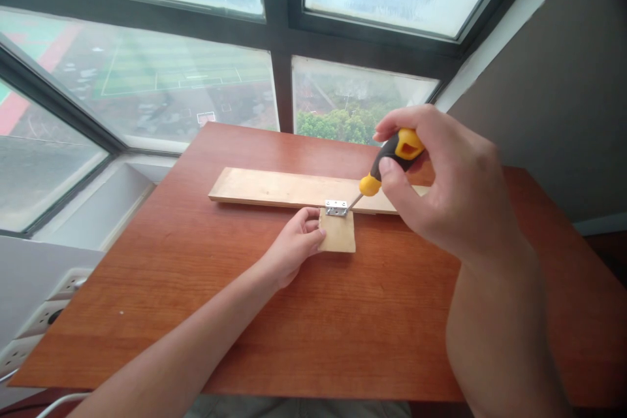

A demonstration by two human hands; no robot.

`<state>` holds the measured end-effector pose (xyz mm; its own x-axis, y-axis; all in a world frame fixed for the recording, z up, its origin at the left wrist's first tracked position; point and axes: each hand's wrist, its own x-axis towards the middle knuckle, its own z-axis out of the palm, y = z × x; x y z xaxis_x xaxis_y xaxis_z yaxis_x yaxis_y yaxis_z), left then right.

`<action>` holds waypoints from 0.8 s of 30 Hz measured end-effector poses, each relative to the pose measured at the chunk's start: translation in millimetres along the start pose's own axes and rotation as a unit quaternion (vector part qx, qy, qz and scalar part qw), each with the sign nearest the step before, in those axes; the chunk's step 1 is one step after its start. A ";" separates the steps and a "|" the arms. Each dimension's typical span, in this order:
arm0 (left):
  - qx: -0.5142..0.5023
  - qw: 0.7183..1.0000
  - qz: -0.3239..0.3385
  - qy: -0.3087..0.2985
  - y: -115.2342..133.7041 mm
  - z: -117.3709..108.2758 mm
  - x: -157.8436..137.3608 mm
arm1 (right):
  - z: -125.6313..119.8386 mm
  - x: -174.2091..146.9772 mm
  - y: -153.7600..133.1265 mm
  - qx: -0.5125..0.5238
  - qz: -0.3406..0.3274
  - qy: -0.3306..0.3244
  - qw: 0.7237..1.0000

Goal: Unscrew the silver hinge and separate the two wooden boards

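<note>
In my right hand (441,176) is a screwdriver (386,163) with a black and yellow handle, held at a slant. Its shaft points down to the right end of a small silver hinge (336,208), where the tip seems to meet a screw. The hinge lies across the near edge of a long pale wooden board (274,187) and the top of a small square wooden piece (337,235). My left hand (301,238) grips that small piece by its left edge, thumb on top. Part of the long board is hidden behind my right hand.
Both wooden parts rest on a reddish-brown table (343,320). Dark-framed windows (281,78) stand just behind its far edge, with a grey wall to the right. Power sockets (44,320) and a white cable (63,400) are at the lower left.
</note>
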<state>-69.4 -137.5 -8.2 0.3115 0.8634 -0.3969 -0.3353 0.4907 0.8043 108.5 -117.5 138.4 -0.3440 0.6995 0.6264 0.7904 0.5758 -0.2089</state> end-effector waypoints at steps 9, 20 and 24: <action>0.005 1.000 0.007 0.000 -0.9 -0.2 0.3 | -0.1 0.1 3.0 -0.006 -0.010 0.016 1.000; -0.002 1.000 0.002 -0.005 0.3 -0.1 -0.3 | 5.5 -0.8 4.6 -0.038 0.045 0.040 0.997; -0.007 1.000 -0.001 -0.003 0.6 -0.4 -0.2 | 1.8 -0.5 3.5 -0.032 0.028 0.038 0.998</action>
<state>-70.0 -137.3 -7.8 0.3178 0.8617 -0.3956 -0.3470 0.4940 0.7972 110.5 -115.1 136.0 -0.2598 0.6942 0.6712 0.8387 0.5067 -0.1994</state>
